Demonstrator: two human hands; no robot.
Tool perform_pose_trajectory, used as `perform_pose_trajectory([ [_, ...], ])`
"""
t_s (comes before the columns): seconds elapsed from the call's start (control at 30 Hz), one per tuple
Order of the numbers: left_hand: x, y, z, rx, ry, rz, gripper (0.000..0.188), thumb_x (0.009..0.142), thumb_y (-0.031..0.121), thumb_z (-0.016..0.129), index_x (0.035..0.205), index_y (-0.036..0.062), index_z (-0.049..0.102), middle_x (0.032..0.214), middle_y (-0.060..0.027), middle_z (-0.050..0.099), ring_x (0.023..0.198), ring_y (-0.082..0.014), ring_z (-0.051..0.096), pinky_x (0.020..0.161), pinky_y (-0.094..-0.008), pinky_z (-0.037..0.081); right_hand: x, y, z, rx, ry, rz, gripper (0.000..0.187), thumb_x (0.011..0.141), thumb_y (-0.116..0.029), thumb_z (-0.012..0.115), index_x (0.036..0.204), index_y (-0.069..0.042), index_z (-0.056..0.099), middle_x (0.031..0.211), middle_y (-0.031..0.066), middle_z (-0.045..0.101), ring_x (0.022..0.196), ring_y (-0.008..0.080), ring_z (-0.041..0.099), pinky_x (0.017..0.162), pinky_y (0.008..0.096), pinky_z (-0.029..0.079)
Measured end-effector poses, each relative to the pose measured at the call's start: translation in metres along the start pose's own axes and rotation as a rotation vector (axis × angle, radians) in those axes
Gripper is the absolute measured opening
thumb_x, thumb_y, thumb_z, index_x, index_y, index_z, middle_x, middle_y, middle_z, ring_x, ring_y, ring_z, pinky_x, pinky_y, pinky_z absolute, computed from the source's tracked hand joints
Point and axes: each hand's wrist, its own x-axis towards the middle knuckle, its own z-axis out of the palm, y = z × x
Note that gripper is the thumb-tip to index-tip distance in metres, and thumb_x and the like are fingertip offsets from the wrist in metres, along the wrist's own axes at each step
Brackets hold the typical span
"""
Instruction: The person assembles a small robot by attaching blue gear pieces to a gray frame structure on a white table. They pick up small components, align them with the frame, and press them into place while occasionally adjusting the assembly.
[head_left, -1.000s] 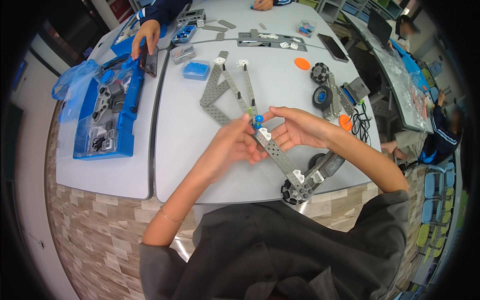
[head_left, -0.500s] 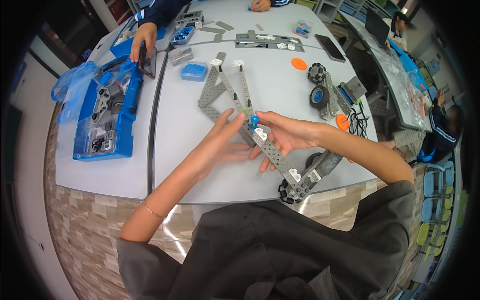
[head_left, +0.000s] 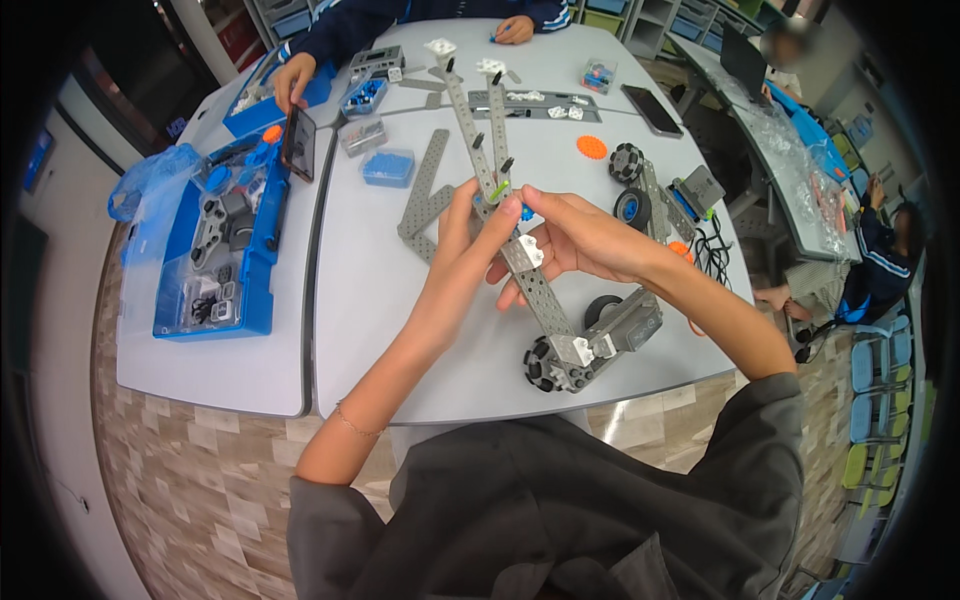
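Note:
Both hands are closed on a grey beam assembly at the middle of the table. My left hand grips it from the left, thumb pressed by the joint where a lime-green pin shows. From the right, my right hand pinches the same joint beside a small blue gear, mostly hidden by the fingertips. Two long arms with white connectors at their ends point away from me. At the near end are a black roller wheel and a grey block.
Left stands a blue case with a controller. Another person's hand holds a phone beside it. Grey angled beams and a blue box lie beyond my left hand. Right are a wheeled assembly and cables.
My left hand has closed onto the assembly from an open, spread pose. The assembly's far arms reach farther up the picture, and its near wheel end has shifted left.

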Motion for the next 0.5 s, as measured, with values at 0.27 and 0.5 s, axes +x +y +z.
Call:
perform_pose_trajectory([
  [0.27,0.039,0.020,0.006,0.286,0.080,0.434,0.073,0.101,0.052,0.051,0.153,0.0036,0.034,0.143,-0.0189,0.036,0.130,-0.0297,0.042,0.108,-0.0398,0.037,0.005,-0.009,0.005,-0.184,0.263,-0.371,0.073,0.106,-0.061,0.033,0.148,-0.001,0.037,0.105,0.0222,0.068,0.087,0.0309,0.075,0.081,0.0369,0.062],
  [0.5,0.051,0.014,-0.002,0.374,0.102,0.620,0.073,0.098,0.053,0.048,0.148,-0.0002,0.038,0.142,-0.0195,0.041,0.134,-0.0322,0.040,0.114,-0.0415,0.030,0.020,0.011,0.007,-0.394,0.427,-0.561,0.078,0.105,-0.062,0.038,0.153,0.000,0.037,0.096,0.0162,0.068,0.076,0.0211,0.070,0.072,0.0334,0.056],
])
